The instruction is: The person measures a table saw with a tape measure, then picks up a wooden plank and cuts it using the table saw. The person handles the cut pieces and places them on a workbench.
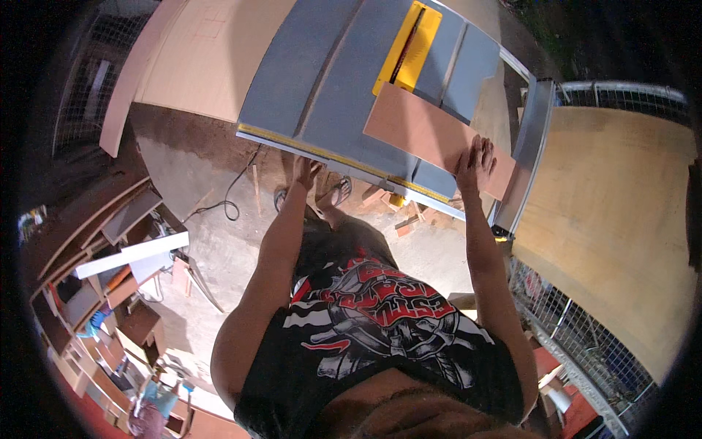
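Observation:
A table saw with a grey top (329, 80) stands before me, its yellow insert (428, 33) holding a long dark slot. Flat on the top lies a reddish-brown wooden board (420, 128), its far left corner touching the near end of the insert. My right hand (477, 162) rests on the right part of this board, palm down with the fingers spread. Along the saw's front edge runs a rail with a yellow scale (329, 162). My left hand (306, 172) is just below that rail, its fingers partly hidden under the edge.
The saw's metal fence (532, 154) stands right of the board. Wooden panels flank the saw: a pale one (201, 55) left, a yellowish one (607, 205) right. A black cable (230, 205) and wood offcuts (406, 219) lie on the floor. Stacked wood pieces (131, 256) fill the left.

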A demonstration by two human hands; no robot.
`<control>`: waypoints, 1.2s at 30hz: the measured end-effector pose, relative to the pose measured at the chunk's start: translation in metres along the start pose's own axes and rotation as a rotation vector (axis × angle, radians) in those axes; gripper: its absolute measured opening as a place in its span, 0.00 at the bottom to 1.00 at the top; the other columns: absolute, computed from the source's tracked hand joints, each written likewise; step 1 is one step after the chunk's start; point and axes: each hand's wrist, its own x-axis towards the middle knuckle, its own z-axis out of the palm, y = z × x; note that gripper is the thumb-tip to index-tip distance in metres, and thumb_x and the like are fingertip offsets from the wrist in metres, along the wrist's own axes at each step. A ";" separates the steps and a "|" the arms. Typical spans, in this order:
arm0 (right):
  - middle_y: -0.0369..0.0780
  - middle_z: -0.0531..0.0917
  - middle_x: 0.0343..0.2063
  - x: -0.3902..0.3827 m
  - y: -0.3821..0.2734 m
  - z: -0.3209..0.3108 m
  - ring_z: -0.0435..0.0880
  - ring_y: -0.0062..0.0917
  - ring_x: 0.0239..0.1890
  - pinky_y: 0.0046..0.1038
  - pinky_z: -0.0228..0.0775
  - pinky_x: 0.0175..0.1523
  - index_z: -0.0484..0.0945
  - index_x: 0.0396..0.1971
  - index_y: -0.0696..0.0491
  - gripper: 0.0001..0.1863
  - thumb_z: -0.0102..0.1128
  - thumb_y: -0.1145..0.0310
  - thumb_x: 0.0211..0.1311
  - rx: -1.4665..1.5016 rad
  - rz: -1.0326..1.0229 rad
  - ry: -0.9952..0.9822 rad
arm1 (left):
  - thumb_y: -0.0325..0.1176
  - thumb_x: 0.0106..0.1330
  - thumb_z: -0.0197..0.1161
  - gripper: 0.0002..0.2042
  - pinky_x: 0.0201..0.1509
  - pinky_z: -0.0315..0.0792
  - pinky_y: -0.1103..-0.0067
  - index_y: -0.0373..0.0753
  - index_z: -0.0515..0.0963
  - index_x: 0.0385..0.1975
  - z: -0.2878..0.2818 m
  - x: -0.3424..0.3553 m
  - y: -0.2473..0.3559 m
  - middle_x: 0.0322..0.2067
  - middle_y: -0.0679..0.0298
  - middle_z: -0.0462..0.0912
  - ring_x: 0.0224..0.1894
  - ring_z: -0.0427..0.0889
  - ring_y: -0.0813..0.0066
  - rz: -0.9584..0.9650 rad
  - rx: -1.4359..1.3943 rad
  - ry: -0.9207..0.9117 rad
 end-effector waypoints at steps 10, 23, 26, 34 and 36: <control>0.44 0.63 0.69 -0.002 0.000 0.000 0.55 0.38 0.73 0.50 0.43 0.73 0.62 0.69 0.42 0.29 0.47 0.52 0.70 -0.058 0.026 -0.060 | 0.43 0.73 0.56 0.19 0.56 0.72 0.74 0.43 0.73 0.59 0.058 0.028 0.040 0.55 0.60 0.76 0.54 0.77 0.66 0.009 -0.259 -0.012; 0.44 0.63 0.69 0.002 -0.002 0.001 0.55 0.39 0.73 0.49 0.44 0.73 0.62 0.70 0.40 0.29 0.46 0.51 0.70 -0.035 0.016 -0.056 | 0.41 0.71 0.58 0.18 0.52 0.73 0.74 0.41 0.74 0.56 0.060 0.039 0.070 0.53 0.60 0.78 0.50 0.78 0.68 0.035 -0.260 -0.004; 0.44 0.63 0.69 0.001 -0.001 -0.001 0.55 0.38 0.73 0.48 0.44 0.73 0.62 0.70 0.40 0.29 0.46 0.50 0.70 -0.050 0.019 -0.078 | 0.41 0.71 0.58 0.18 0.51 0.73 0.74 0.40 0.74 0.56 0.063 0.038 0.070 0.52 0.60 0.78 0.49 0.78 0.68 0.035 -0.245 -0.012; 0.45 0.63 0.68 -0.004 0.006 0.002 0.55 0.38 0.73 0.48 0.44 0.73 0.62 0.69 0.42 0.29 0.44 0.51 0.70 -0.072 0.043 -0.073 | 0.40 0.70 0.59 0.17 0.49 0.74 0.74 0.39 0.75 0.54 0.062 0.041 0.067 0.50 0.61 0.79 0.47 0.79 0.69 0.046 -0.223 -0.011; 0.44 0.63 0.69 0.001 0.002 0.003 0.55 0.39 0.73 0.48 0.43 0.73 0.62 0.69 0.42 0.29 0.44 0.51 0.69 -0.037 0.033 -0.060 | 0.39 0.70 0.59 0.17 0.48 0.74 0.73 0.39 0.75 0.54 0.059 0.043 0.068 0.50 0.61 0.79 0.46 0.79 0.69 0.056 -0.218 -0.016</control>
